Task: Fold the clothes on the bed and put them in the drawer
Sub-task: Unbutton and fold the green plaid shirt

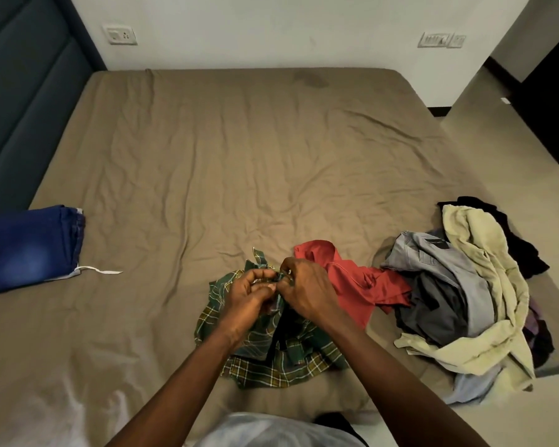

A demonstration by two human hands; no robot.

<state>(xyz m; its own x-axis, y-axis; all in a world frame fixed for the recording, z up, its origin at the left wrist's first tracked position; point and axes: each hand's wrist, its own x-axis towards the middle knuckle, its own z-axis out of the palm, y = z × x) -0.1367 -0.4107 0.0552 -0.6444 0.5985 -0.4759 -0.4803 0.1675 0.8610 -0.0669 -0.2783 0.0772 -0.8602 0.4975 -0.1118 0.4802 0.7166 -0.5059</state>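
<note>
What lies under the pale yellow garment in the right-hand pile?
Under the pale yellow garment show a light grey garment, a dark grey piece and black cloth. Anything deeper in the pile is covered.

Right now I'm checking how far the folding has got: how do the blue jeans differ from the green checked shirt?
The blue jeans lie folded flat at the left of the bed; the green checked shirt is crumpled near the front. The jeans are untouched; the left hand and right hand pinch the shirt. Both lie on the bed.
</note>
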